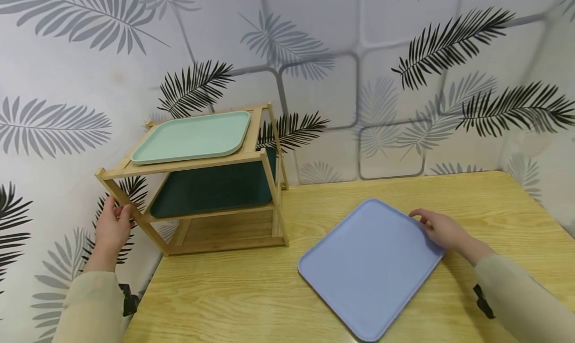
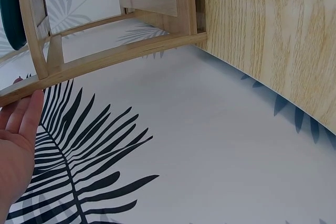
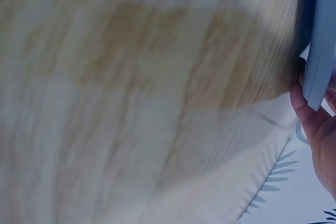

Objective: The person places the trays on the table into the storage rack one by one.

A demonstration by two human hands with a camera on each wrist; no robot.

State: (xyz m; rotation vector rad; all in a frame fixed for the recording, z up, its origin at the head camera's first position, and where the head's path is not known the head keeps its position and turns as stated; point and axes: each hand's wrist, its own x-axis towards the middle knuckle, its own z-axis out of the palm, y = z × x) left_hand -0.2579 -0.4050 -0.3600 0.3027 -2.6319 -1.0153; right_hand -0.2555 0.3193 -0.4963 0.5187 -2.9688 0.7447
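My left hand point(image 1: 113, 225) grips the slanting front left post of a wooden shelf rack point(image 1: 206, 244), with fingers point(image 2: 29, 116) against the wood in the left wrist view. The rack's posts lean left. A mint green tray point(image 1: 193, 136) lies on its top shelf and a dark green tray point(image 1: 215, 188) on the shelf below. At the right, my right hand point(image 1: 442, 229) pinches the edge of a lavender-blue tray point(image 1: 370, 268). In the right wrist view the rim of this tray point(image 3: 318, 51) runs between thumb and fingers, raised from the wood-grain table.
The wood-grain table point(image 1: 224, 293) backs onto a wall point(image 1: 314, 83) with a feather-patterned covering. The rack stands at the table's left edge, its upper left part reaching out past that edge. Bare table lies between rack and lavender-blue tray.
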